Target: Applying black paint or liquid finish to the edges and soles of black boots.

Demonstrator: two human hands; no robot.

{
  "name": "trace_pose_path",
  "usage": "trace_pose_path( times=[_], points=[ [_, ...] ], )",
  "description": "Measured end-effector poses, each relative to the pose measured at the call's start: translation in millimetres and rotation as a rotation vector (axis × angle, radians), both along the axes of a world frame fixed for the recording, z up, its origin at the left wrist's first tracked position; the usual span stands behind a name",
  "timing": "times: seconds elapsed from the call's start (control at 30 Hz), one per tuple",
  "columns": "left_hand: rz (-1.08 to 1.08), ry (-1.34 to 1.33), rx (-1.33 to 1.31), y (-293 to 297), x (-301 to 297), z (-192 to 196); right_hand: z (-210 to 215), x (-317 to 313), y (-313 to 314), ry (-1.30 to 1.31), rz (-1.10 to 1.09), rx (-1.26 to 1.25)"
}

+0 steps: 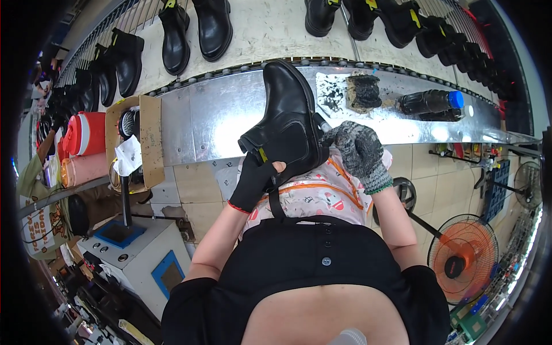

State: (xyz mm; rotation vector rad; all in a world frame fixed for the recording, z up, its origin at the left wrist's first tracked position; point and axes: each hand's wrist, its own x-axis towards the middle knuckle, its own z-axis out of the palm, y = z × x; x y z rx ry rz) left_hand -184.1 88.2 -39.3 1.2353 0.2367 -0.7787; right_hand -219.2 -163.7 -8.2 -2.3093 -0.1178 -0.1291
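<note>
A black ankle boot (284, 100) is tilted over the metal ledge's near edge, toe pointing away and sole edge to the right. My left hand (257, 178), in a black glove with the thumb tip bare, is closed around the boot's upper by its yellow pull tab. At the boot's right side, my right hand (357, 150) wears a grey knit glove with a green cuff. Its curled fingers hold a small pen-like applicator (324, 123) with a pale tube and dark tip. That tip meets the boot's edge near the heel; its exact kind is unclear.
Along the metal ledge (218, 126) lie a black-stained sponge block (363, 92), a smeared white sheet (329, 95) and a dark bottle (428, 102) with a blue cap. Beyond runs a conveyor (264, 34) bearing several black boots. A cardboard box (152, 138) stands left; an orange fan (463, 259) right.
</note>
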Motion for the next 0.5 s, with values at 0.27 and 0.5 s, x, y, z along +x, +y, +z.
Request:
trace_pose_path(
  times=[0.27, 0.5],
  points=[
    [0.018, 0.044, -0.031, -11.0, -0.3, 10.5, 5.7, -20.5, -1.6, -0.065, 0.051, -0.106],
    [0.016, 0.04, -0.077, -15.5, -0.8, 15.1, 13.0, -30.6, -12.3, 0.081, 0.081, -0.117]
  ],
)
